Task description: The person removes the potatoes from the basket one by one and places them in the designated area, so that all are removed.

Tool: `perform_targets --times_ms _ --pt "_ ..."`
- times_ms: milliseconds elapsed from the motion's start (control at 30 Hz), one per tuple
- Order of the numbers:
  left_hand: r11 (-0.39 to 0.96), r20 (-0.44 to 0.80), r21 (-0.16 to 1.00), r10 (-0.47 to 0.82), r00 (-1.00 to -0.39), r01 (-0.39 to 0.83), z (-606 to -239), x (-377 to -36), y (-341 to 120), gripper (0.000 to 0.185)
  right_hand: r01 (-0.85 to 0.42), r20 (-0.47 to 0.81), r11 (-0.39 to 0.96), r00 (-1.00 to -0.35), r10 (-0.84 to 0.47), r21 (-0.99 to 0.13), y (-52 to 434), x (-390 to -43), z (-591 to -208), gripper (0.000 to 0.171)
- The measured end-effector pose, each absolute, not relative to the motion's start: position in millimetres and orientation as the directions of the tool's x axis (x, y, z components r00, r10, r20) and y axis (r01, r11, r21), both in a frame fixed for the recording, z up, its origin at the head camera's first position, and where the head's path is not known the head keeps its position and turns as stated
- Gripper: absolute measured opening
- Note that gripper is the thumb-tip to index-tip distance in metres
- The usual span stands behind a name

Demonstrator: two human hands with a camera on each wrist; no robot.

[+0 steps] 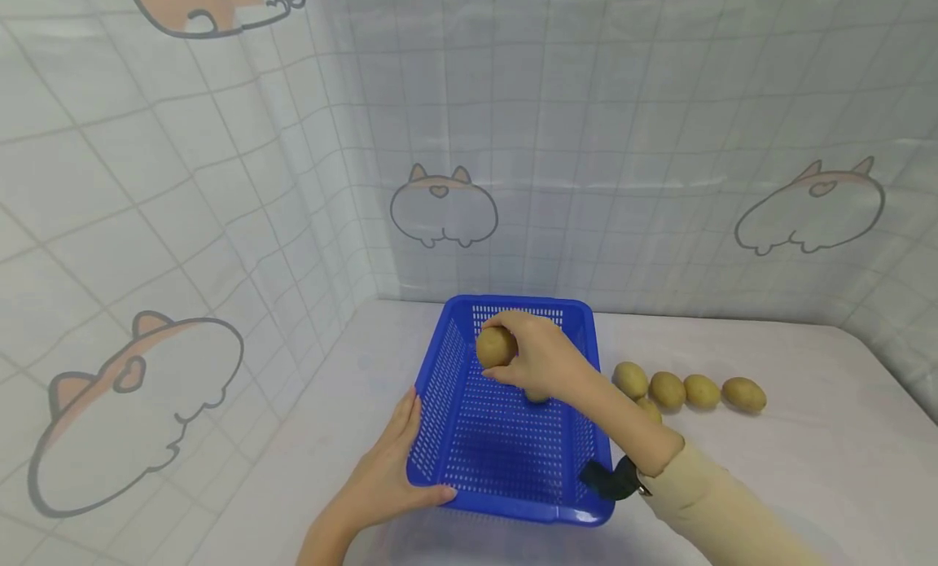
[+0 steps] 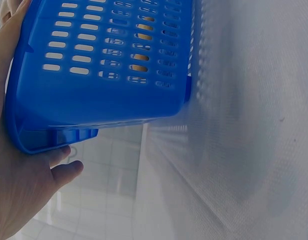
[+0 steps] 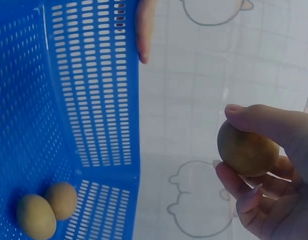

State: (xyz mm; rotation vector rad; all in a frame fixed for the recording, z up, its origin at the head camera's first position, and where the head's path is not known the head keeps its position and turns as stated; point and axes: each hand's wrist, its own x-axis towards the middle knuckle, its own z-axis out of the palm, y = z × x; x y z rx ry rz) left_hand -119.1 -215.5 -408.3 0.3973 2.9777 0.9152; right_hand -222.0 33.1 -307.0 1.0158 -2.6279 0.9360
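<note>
My right hand [image 1: 542,356] pinches a round brown potato [image 1: 496,347] between thumb and fingers, raised over the far half of a blue plastic basket [image 1: 506,505]. In the right wrist view this potato [image 3: 247,150] is clear of the basket wall. Two more potatoes lie side by side on the basket floor, a paler one [image 3: 36,217] and a smaller one [image 3: 61,201]; my right hand mostly hides them in the head view. My left hand [image 1: 384,472] holds the basket's near left corner, thumb on the front rim and fingers along the left side.
Several potatoes [image 1: 668,391] lie in a rough row on the white table [image 1: 799,468], right of the basket. A white grid-patterned curtain [image 1: 557,183] with cartoon animals stands behind and on the left. A dark strap [image 1: 610,478] hangs from my right wrist over the basket's right rim.
</note>
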Motion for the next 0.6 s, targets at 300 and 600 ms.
perform_targets --times_ms 300,600 --pt "0.790 0.089 0.563 0.234 -0.968 0.243 -409.2 -119.6 -214.8 0.128 -0.691 0.477 0.535 -0.722 -0.501 -0.486 47.1 -222.0 -304.0 0.059" --pt "0.791 0.055 0.571 0.231 -0.971 0.221 -408.7 -119.0 -214.8 0.126 -0.759 0.616 0.487 -0.643 -0.456 -0.432 65.8 -226.8 -304.9 0.058"
